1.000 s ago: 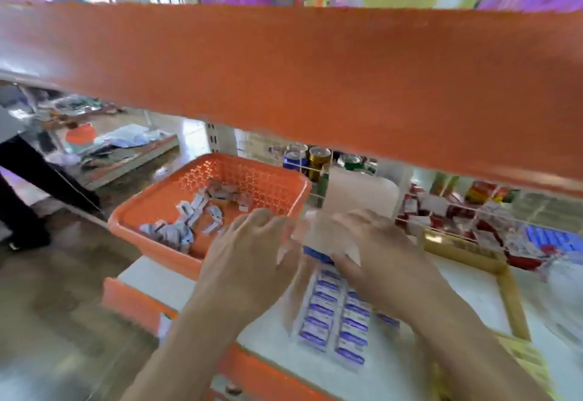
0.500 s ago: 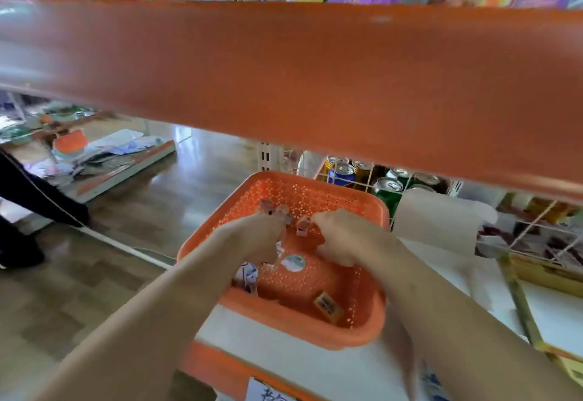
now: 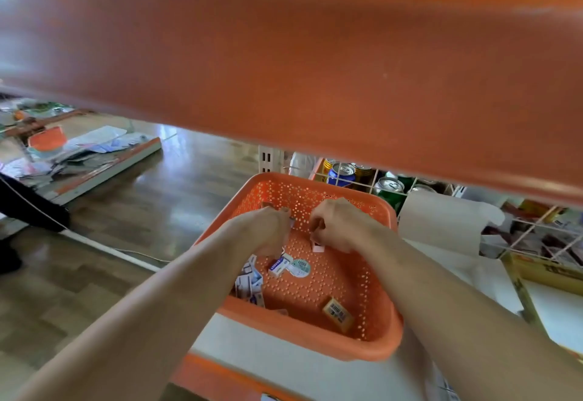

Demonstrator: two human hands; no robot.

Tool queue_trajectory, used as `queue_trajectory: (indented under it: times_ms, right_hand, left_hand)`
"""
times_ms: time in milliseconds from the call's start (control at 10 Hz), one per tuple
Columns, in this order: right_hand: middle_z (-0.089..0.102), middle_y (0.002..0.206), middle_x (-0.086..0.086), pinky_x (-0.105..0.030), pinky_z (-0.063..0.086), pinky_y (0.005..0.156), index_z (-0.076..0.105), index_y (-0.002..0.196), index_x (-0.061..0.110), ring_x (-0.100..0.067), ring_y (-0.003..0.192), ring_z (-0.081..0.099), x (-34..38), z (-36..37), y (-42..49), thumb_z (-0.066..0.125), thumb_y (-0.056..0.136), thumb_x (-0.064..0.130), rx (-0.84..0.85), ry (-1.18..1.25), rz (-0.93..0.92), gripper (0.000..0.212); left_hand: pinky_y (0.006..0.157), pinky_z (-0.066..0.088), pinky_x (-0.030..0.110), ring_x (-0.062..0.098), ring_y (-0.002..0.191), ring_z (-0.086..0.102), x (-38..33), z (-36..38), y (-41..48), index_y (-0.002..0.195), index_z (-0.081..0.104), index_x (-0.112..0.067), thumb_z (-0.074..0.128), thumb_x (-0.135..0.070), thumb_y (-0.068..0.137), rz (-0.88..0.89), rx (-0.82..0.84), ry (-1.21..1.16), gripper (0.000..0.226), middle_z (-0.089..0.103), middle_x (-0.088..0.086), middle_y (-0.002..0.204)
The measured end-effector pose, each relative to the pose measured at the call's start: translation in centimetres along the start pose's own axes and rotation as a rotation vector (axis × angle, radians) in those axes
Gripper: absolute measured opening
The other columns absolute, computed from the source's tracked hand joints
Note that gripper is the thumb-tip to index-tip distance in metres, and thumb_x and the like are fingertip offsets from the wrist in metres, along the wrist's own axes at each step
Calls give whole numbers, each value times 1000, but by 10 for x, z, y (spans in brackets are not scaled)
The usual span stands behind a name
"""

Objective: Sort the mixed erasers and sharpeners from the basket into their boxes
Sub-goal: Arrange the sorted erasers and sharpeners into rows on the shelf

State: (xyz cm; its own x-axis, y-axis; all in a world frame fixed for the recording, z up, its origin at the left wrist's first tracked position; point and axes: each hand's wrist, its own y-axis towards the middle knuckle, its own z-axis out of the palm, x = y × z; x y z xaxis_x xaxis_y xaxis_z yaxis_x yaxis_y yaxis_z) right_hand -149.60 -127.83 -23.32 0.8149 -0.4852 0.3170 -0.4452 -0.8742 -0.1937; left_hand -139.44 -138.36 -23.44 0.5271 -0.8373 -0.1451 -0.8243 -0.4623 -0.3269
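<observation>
The basket (image 3: 372, 208) is orange perforated plastic, smooth with a slight sheen. The erasers (image 3: 279, 266) in it wear printed paper sleeves. The upper shelf edge (image 3: 284, 63) is matt orange, faintly speckled. The lower shelf board (image 3: 268, 337) is smooth, matt white. The floor (image 3: 157, 198) is glossy wood. The cans (image 3: 389, 184) have shiny metal tops, behind white-coated wire (image 3: 536, 233).

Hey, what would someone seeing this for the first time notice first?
A wide orange shelf edge fills the top of the view. Below it, the left hand and right hand reach with curled fingers into an orange basket. Small erasers lie heaped at its near left corner, with drink cans behind it.
</observation>
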Motion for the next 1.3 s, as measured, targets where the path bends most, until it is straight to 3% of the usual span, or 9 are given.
queue_trajectory:
  times_ms: [200, 300, 400, 700, 800, 900, 1100, 1200, 1300]
  right_hand:
    - [66, 107, -1, -25, 50, 77, 66, 101, 22, -15, 95, 62, -5, -20, -30, 58, 92, 23, -137, 257, -32, 13]
    - [67, 84, 9, -38, 54, 79, 66, 78, 26, -11, 81, 63, -23, -22, -56, 70, 80, 32, -308, 331, -9, 8]
    - [69, 71, 8, -41, 56, 75, 66, 72, 24, -9, 71, 64, -37, -28, -87, 77, 75, 32, -444, 476, 45, 13]
    - [69, 72, 10, -20, 51, 57, 63, 77, 28, 1, 60, 62, -104, -32, -194, 75, 78, 21, -618, 598, 216, 14]
    - [71, 80, 12, -20, 52, 65, 67, 92, 21, 3, 66, 64, -144, -33, -238, 69, 84, 20, -588, 526, 261, 8]
    - [71, 87, 1, -37, 52, 78, 69, 96, 10, -16, 80, 67, -188, -32, -280, 66, 87, 19, -583, 419, 325, 13]
    - [63, 79, 15, -21, 45, 65, 60, 84, 34, -1, 68, 59, -270, -31, -349, 70, 85, 22, -601, 450, 402, 15]
    - [62, 81, 10, -23, 48, 60, 61, 83, 29, -5, 69, 57, -299, -34, -373, 68, 85, 14, -578, 458, 425, 17]
    - [64, 75, 11, -19, 45, 58, 62, 78, 33, -4, 69, 58, -330, -37, -392, 69, 83, 10, -587, 403, 440, 24]
  left_hand:
    - [83, 52, 27, 17, 98, 64, -1, -7, -4, 104, 67, -20, 65, -13, 86, 48, -76, -49, 19, 65, 2, 117]
    - [52, 44, 13, 5, 70, 60, -5, -17, -14, 77, 63, -25, 74, -18, 81, 83, -202, -232, 14, 63, -8, 85]
    - [47, 44, 10, 2, 63, 61, -25, -23, -37, 81, 67, -24, 75, -26, 80, 186, -341, -507, 9, 66, -9, 74]
    - [56, 48, 16, -1, 62, 61, -148, 5, -68, 71, 68, -32, 80, -20, 74, 469, -364, -921, 17, 67, -16, 69]
    - [68, 49, 11, -5, 68, 62, -202, 21, -71, 78, 67, -41, 77, -15, 75, 529, -334, -856, 28, 66, -24, 73]
    - [81, 56, 28, 4, 75, 67, -252, 37, -73, 87, 70, -38, 75, -16, 76, 554, -273, -868, 26, 69, -20, 74]
    - [54, 51, 38, 20, 58, 63, -353, 62, -77, 96, 69, -38, 70, -15, 80, 591, -156, -867, 28, 69, -9, 75]
    - [49, 47, 22, -1, 58, 60, -391, 74, -83, 103, 68, -34, 69, -8, 83, 611, -159, -801, 33, 66, -21, 83]
    - [63, 54, 24, 4, 74, 64, -421, 86, -82, 109, 67, -35, 67, -9, 84, 576, -184, -743, 35, 65, -28, 87]
